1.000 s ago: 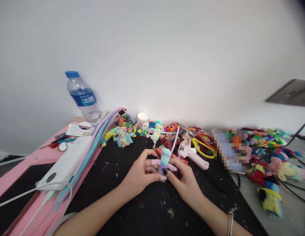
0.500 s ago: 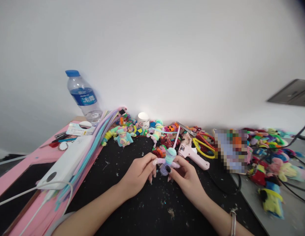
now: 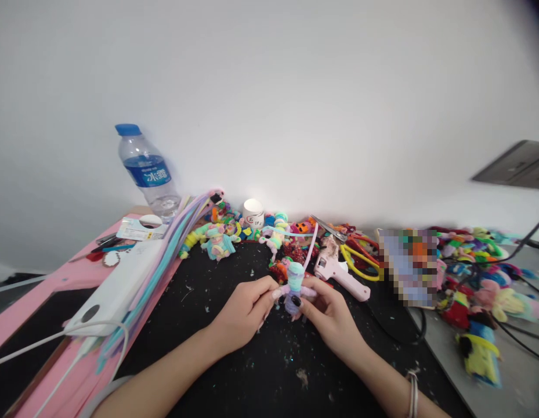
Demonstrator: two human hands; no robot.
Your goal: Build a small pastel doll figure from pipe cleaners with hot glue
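A small pipe-cleaner doll [image 3: 296, 280], mint on top and lilac below, is held upright between my two hands above the black work surface. My left hand [image 3: 250, 306] pinches the lilac arm on its left side. With thumb and fingers, my right hand [image 3: 325, 303] grips the body and the other arm; the thumb, with a dark nail, presses on the lilac front. The fingers behind the doll are partly hidden. Just beyond my right hand lies a pale pink glue gun [image 3: 341, 276], beside yellow-handled scissors [image 3: 360, 262].
Pipe-cleaner figures [image 3: 219, 241] line the wall around a white paper roll [image 3: 253, 213]. A water bottle [image 3: 147, 171] stands at the left, near long pastel pipe cleaners [image 3: 165, 261] on a white box [image 3: 116, 293]. More figures [image 3: 480, 348] and black cables lie right.
The doll has shifted slightly left and tilted a little. My left fingers have closed up more around its arm; my right hand has barely moved.
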